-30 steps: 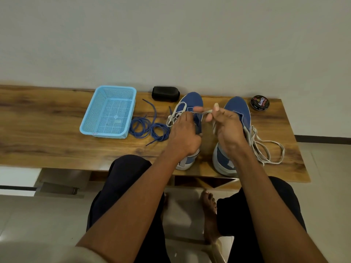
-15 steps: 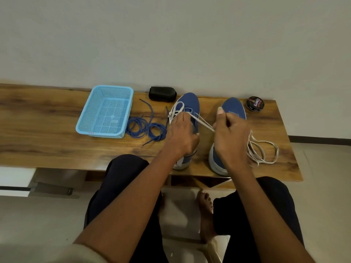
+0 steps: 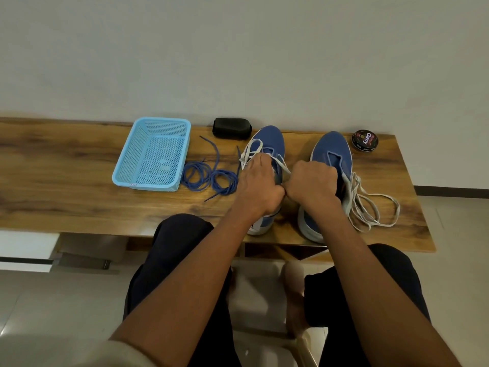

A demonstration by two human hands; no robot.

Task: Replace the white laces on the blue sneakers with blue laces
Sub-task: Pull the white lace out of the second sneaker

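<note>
I see both hands side by side over the left sneaker (image 3: 267, 144), knuckles nearly touching. My left hand (image 3: 260, 185) rests on top of that shoe, fingers curled down over the lacing area; whether they pinch anything underneath I cannot tell. My right hand (image 3: 312, 182) is fisted, and the white lace (image 3: 281, 164) runs from the shoe's eyelets straight into that fist, so it grips the lace. More of that lace loops loose at the shoe's toe end, toward eleven o'clock from the left hand.

The right sneaker (image 3: 332, 152) stands at three o'clock from the hands, with its own white lace pulled out (image 3: 370, 205) and lying in a loose tangle on the wooden table (image 3: 66, 181) beside it. The blue laces (image 3: 211, 177) sit coiled at nine o'clock from the left hand, just beside the light blue basket (image 3: 153, 152). A black case (image 3: 231, 127) lies at twelve o'clock by the wall, and a round polish tin (image 3: 364, 140) at two o'clock.
</note>
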